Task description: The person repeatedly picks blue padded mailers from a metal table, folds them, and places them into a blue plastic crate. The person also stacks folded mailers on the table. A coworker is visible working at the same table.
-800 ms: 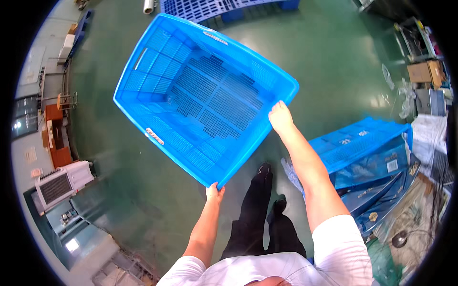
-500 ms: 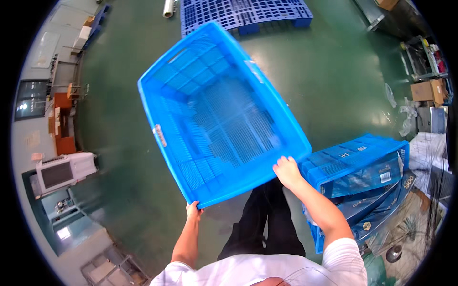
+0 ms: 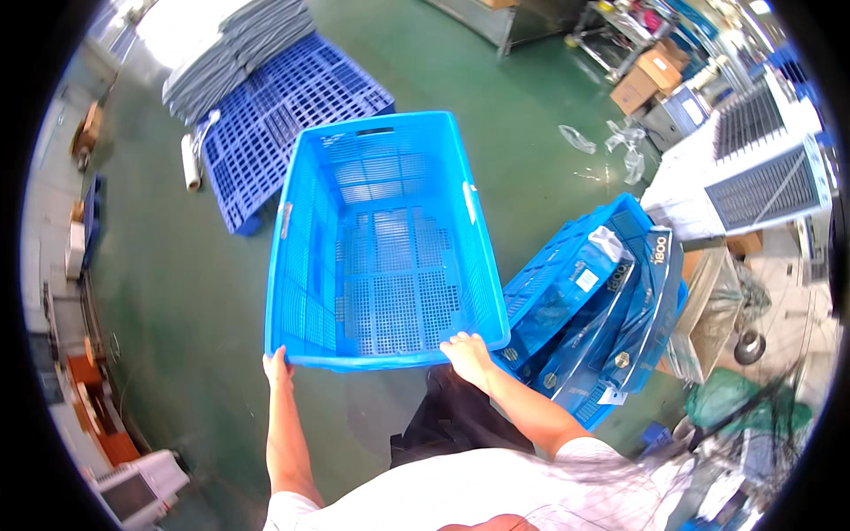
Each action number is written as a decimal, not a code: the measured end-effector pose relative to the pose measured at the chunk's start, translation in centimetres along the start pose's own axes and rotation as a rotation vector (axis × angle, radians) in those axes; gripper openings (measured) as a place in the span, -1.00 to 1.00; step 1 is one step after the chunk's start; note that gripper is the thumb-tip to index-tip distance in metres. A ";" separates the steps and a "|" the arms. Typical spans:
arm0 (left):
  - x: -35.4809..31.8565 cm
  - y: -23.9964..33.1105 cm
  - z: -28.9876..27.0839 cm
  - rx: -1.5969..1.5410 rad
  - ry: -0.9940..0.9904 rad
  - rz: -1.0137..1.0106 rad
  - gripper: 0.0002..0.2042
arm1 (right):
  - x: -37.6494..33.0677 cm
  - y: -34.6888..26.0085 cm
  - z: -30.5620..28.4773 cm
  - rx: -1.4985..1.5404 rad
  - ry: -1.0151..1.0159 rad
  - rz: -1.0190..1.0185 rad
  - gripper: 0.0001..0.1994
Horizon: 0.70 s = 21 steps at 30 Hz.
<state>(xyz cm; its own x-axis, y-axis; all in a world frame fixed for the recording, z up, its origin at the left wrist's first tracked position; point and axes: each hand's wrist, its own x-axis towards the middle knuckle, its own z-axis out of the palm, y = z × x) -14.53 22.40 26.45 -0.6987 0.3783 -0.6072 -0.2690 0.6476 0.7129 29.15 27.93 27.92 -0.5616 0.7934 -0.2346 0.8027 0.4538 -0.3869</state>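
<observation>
A large blue plastic crate [image 3: 398, 358] with mesh walls and a grid bottom is in front of me, its inside bare. My left hand [image 3: 277, 363] is closed around its near left corner. With fingers hooked over the near rim toward the right corner, my right hand [image 3: 467, 354] grips the same crate. To the right, close by my right forearm, a second blue crate [image 3: 553, 265] holds several dark blue plastic-wrapped packages [image 3: 584, 327]. The first crate's near right corner overlaps that second crate's edge in the view; whether they touch I cannot tell.
At the far left lies a blue pallet [image 3: 292, 115] with a stack of grey sheets [image 3: 239, 53] on it, a white roll [image 3: 190, 164] beside it. A white air cooler [image 3: 753, 177], cardboard boxes [image 3: 651, 80] and loose clear plastic [image 3: 627, 146] stand or lie along the right.
My view has turned to the right. The held crate has swung from a slant to nearly straight ahead of me, both hands still on its near rim. More of the filled crate shows.
</observation>
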 end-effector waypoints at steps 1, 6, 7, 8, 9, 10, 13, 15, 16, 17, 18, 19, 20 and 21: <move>1.5 1.8 2.5 0.031 -0.075 0.033 -0.64 | 0.1 0.6 -0.4 0.011 -0.004 0.047 -0.90; 7.8 9.8 15.6 0.312 -0.260 0.025 -0.50 | 1.3 2.2 -1.1 0.040 0.053 0.216 -0.88; 8.5 11.4 18.5 0.346 -0.292 0.026 -0.51 | 1.9 2.4 -1.2 0.045 0.043 0.249 -0.88; 9.1 12.8 21.5 0.427 -0.344 0.075 -0.50 | 2.2 2.7 -1.2 0.055 0.051 0.291 -0.89; 6.7 15.6 25.0 0.455 -0.401 0.105 -0.50 | 2.9 3.3 -1.1 0.080 0.053 0.346 -0.89; 6.7 16.6 27.6 0.428 -0.430 0.161 -0.49 | 3.7 3.6 -1.1 0.101 0.046 0.375 -0.90; 7.0 19.0 36.2 0.577 -0.514 0.286 -0.49 | 4.8 4.3 -1.2 0.122 0.083 0.493 -0.91; 11.9 16.0 39.1 0.525 -0.503 0.237 -0.54 | 6.5 4.4 -0.2 0.104 0.012 0.633 -0.91; 12.6 15.7 40.0 0.535 -0.594 0.260 -0.57 | 7.4 5.5 0.9 0.068 0.009 0.683 -0.89; 13.5 14.2 39.6 0.600 -0.673 0.317 -0.51 | 7.9 6.1 2.3 0.046 -0.014 0.724 -0.86; 13.0 14.6 39.2 0.620 -0.767 0.166 -0.41 | 8.8 6.4 4.2 0.052 -0.060 0.858 -0.86; 14.1 14.7 38.8 0.731 -0.819 0.109 -0.27 | 9.7 6.7 5.5 0.038 -0.111 0.995 -0.86; 15.6 15.0 37.8 0.902 -0.921 0.116 -0.16 | 10.8 6.9 6.1 0.061 -0.298 1.087 -0.83; 18.2 15.1 36.8 1.247 -1.192 0.259 -0.16 | 11.8 6.3 6.4 0.098 -0.501 1.174 -0.79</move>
<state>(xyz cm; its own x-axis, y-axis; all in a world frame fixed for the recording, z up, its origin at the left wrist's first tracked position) -6.91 63.41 13.30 0.3452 0.4126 -0.8430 0.7893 0.3583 0.4986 26.29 37.55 17.05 0.4399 0.4474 -0.7786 0.8598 -0.4602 0.2213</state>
